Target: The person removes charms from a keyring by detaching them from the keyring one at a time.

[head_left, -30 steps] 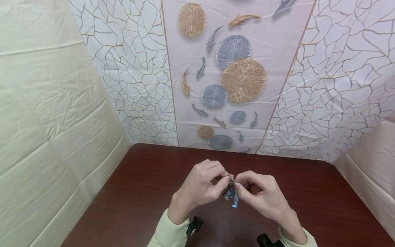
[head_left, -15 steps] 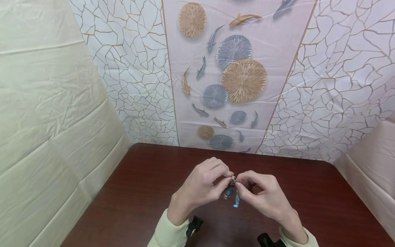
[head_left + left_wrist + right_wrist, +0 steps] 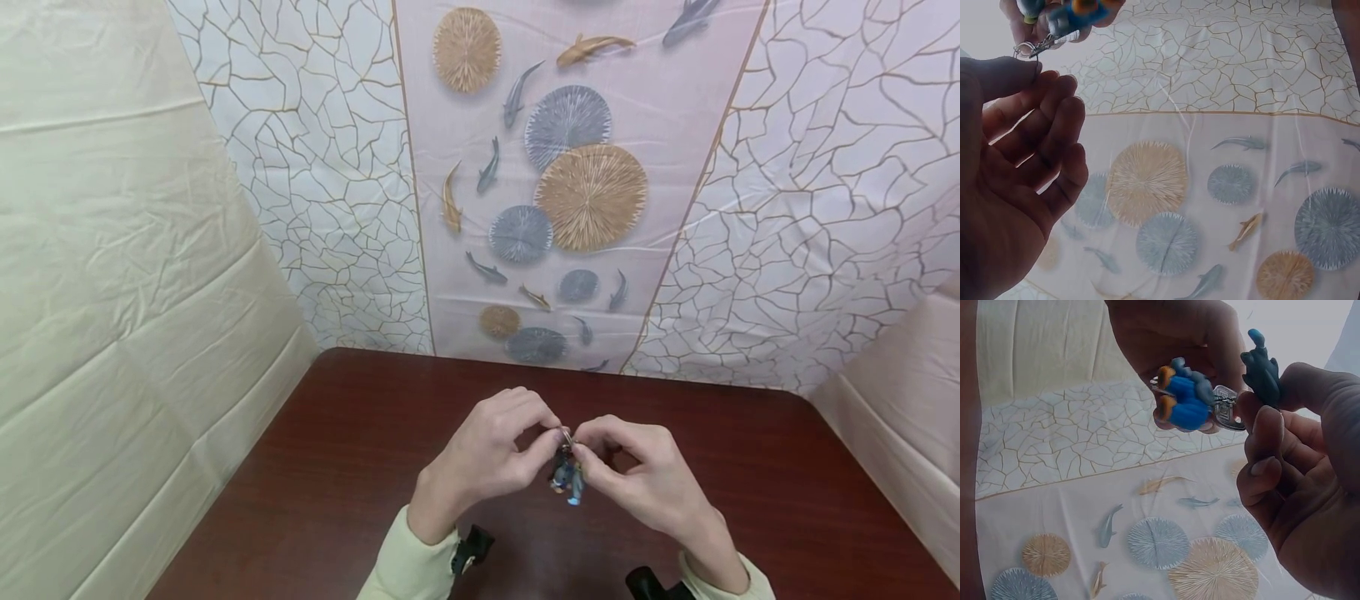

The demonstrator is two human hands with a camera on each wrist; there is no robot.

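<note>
Above the table, my left hand (image 3: 487, 446) pinches a metal key ring (image 3: 567, 437) between thumb and index finger. Facing it, my right hand (image 3: 637, 475) pinches at the ring's other side with thumb and forefinger. Two small figurine charms hang below the fingertips. One is blue with orange and grey parts, a chunky figurine charm (image 3: 1188, 403) on a short chain. The other, a slim grey-teal figurine charm (image 3: 1262, 372) with a bright blue tip, sits right at the right fingertips. A silver patterned tag (image 3: 1225, 406) shows between the hands in the right wrist view.
The dark red-brown table (image 3: 337, 467) spreads under both hands. A patterned cloth backdrop (image 3: 360, 208) with fish and round motifs rises behind it, and a cream cloth (image 3: 135, 333) stands along the left. Black wrist straps (image 3: 472, 548) sit at the sleeves.
The hands hold almost the same place, with small fingertip shifts. The blue figurine charm has swung right and now hangs close beside the slim one.
</note>
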